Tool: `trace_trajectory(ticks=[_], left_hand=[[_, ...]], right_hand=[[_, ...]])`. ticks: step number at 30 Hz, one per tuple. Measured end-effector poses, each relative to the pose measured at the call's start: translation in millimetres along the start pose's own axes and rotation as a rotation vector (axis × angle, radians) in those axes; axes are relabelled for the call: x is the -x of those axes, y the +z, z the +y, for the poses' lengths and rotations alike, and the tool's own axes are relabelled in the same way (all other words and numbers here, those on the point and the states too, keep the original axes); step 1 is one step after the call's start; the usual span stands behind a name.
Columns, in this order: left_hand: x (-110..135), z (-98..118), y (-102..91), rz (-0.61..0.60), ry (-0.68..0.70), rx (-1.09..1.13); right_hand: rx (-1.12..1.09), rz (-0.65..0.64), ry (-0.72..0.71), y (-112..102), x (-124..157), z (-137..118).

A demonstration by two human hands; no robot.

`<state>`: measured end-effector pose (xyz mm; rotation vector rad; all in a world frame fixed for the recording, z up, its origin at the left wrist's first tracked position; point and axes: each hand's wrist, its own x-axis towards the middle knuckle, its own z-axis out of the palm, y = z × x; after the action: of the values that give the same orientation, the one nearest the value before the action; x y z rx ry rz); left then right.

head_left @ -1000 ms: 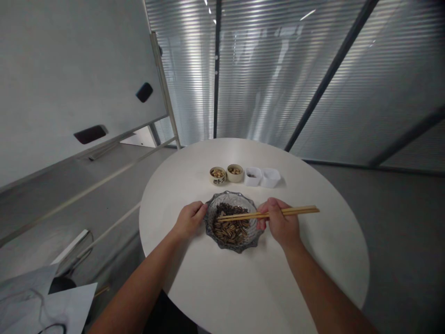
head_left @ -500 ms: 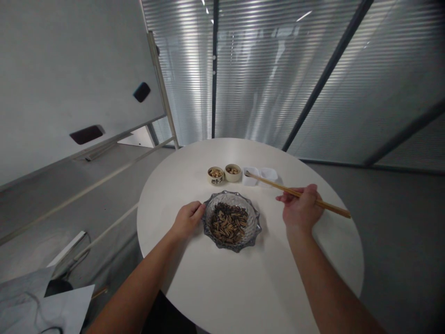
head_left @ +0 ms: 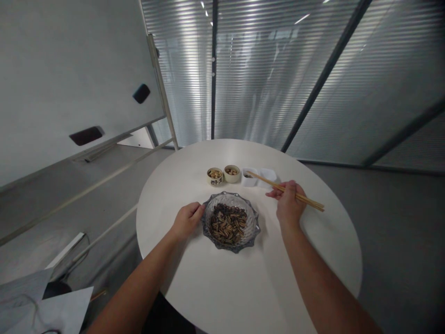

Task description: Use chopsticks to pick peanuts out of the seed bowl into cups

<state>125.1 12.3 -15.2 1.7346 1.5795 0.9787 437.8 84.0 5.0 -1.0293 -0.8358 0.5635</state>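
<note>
My left hand rests curled on the table, its fingers at the rim of a scalloped glass plate. The plate holds a heap of striped sunflower seeds and darker seeds. My right hand is just right of the plate, gripping a pair of wooden chopsticks. Their tips reach over a small white square dish, which has a few dark bits inside. Whether the tips pinch anything is too small to tell.
A second white dish adjoins the first. Two small cream cups hold pale nuts. All stand on a round white table. A whiteboard stands left, papers lie lower left, and a glass wall with blinds runs behind.
My right hand has left the plate, carrying the chopsticks up and out of the seeds, with their tips now over the white dish. My left hand has stayed at the rim.
</note>
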Motion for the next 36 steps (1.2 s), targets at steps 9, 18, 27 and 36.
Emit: trace_trajectory(ticks=[9,18,27,36], left_hand=[[0.2,-0.6,-0.5,-0.001,0.006,0.001],[0.7,0.4,-2.4,-0.017,-0.001,0.0],[0.2,-4.6,0.2,-0.016,-0.015,0.006],[0.1,-3.8,0.5,-0.017,-0.013,0.018]], right_hand=[[-0.231,-0.274,0.095,-6.8,11.9,-30.5],[-0.128,-0.764,0.307,-22.4,35.1,-50.0],[-0.028,-0.814,0.254,-17.6,46.6,-44.0],[0.043,-0.754,0.133,-13.9,55.1,-42.8]])
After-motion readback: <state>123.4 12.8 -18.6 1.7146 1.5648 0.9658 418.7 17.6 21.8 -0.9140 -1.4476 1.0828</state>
